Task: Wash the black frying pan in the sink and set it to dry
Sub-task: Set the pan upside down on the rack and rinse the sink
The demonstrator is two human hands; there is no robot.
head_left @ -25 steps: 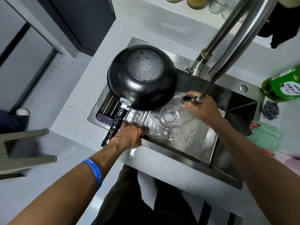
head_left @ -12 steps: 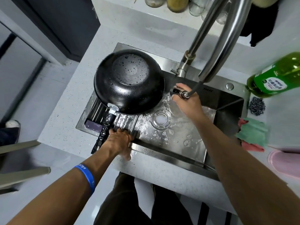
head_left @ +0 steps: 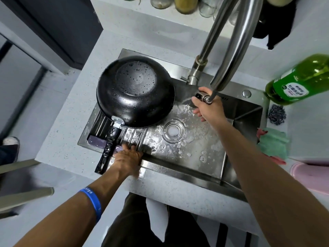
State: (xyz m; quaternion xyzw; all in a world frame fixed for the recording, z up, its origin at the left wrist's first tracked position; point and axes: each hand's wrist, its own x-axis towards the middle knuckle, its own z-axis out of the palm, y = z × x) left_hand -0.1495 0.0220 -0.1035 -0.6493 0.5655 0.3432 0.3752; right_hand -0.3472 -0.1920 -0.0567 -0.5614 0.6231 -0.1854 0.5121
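The black frying pan [head_left: 135, 91] lies upside down, wet with droplets, on the ribbed rack at the left of the steel sink [head_left: 195, 163]. Its black handle [head_left: 108, 148] points toward me over the sink's front edge. My left hand [head_left: 128, 157] rests flat on that front edge, just right of the handle, holding nothing. My right hand [head_left: 208, 107] is under the faucet's spray head [head_left: 203, 97] with relaxed fingers in the running water. Foamy water covers the basin around the drain [head_left: 173, 130].
The tall steel faucet [head_left: 229, 50] arches over the basin. A purple sponge [head_left: 97, 141] lies under the handle. On the right counter are a green soap bottle [head_left: 299, 81], a steel scourer [head_left: 276, 114], a green cloth [head_left: 272, 143] and a pink object [head_left: 309, 175]. Jars [head_left: 185, 2] stand behind.
My left hand has slid a little to the right, off the end of the pan's handle. My right hand stays under the water. The pan has not moved.
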